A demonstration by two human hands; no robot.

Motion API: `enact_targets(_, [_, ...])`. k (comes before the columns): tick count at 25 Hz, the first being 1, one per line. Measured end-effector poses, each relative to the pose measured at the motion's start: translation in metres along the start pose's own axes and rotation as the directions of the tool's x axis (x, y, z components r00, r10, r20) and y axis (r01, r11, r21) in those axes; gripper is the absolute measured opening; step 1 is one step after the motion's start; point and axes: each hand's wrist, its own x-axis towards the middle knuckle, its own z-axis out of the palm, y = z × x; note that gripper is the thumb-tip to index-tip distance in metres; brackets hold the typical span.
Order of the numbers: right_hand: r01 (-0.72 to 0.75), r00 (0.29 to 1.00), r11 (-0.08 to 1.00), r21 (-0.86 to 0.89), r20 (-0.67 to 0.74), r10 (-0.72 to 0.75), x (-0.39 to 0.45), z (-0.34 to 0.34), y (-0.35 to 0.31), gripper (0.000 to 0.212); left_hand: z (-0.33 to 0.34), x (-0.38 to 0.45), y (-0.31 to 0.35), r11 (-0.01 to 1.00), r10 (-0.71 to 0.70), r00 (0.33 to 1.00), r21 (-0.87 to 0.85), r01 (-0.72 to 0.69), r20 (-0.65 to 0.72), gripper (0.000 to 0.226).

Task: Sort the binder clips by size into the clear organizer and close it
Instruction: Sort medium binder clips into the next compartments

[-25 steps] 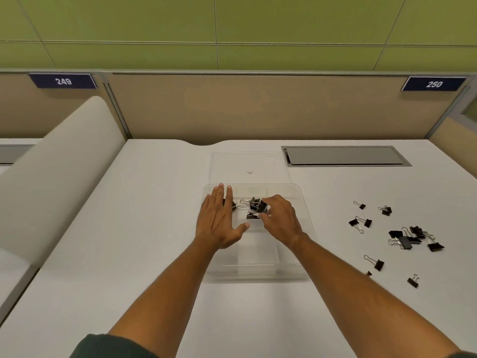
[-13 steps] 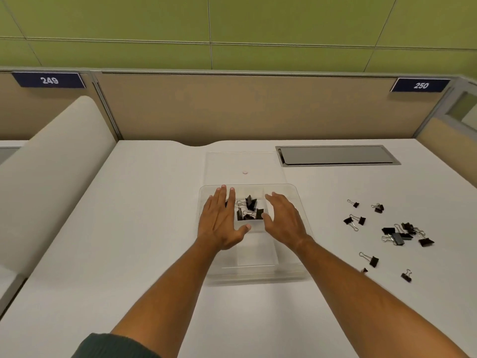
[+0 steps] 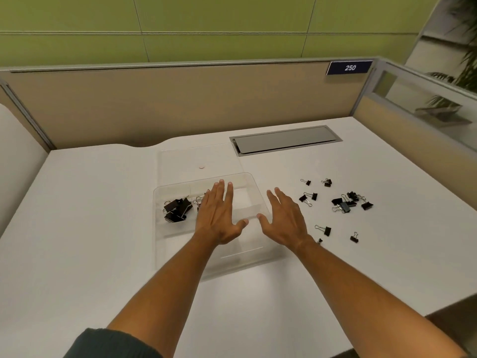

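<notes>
Fingers (image 3: 277,196) of the right hand (image 3: 285,223): spread flat, palm down, holding nothing; hovering at the right edge of the clear organizer (image 3: 204,264), whether touching it cannot be told.

Left hand (image 3: 219,218): likewise flat and splayed, empty, lying over the middle of the organizer, partly covering a few clips behind its knuckles.

Organizer: open tray on the white bench (image 3: 90,228), directly ahead of the person. Its clear lid (image 3: 180,161) lies flat behind it, toward the partition, not yet shut.

Sorted clips (image 3: 177,210): a cluster of larger black binder clips in the tray's left-hand compartment, left of the left hand.

Loose clips (image 3: 344,204): mixed sizes, scattered on the bench to the right of the organizer. Main heap lies right of the right hand and slightly beyond it; a small single clip (image 3: 325,230) sits near the right wrist; another (image 3: 354,238) further right; two small ones (image 3: 327,182) at the far edge of the scatter.

Bearing for the next pick, as judged: all unsorted stock lies on the right side, so the right hand is the nearer; the left would have to cross the tray. The near single clip has its wire handles pointing left, toward the wrist, black body away.

Status, as judged: sorting partly done; closing still outstanding.
</notes>
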Motion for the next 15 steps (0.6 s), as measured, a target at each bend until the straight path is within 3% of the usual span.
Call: enact_targets(15, [-0.131, 0.991, 0.991, -0.029, 0.007, 0.132, -0.014, -0.033, 0.124, 0.076, 0.025, 0.044, 0.123, 0.993, 0.117, 0.992, 0.001, -0.117, 0.041, 0.098])
